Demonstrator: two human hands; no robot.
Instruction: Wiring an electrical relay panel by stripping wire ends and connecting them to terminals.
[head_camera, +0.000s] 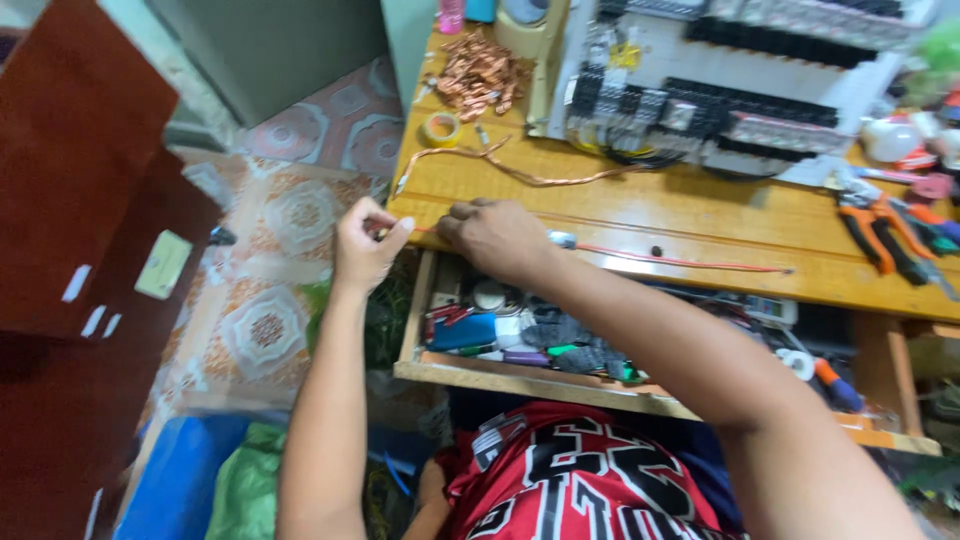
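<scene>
Two hands worked one thin red insulated wire (660, 260) along the wooden workbench's (700, 215) front edge: the left hand (365, 245) pinched its end shut, while the right hand (495, 238) pressed it flat, seemingly keeping it straight and taut.

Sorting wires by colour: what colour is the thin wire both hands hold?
Red, the thin wire, clearest in the head view.
</scene>
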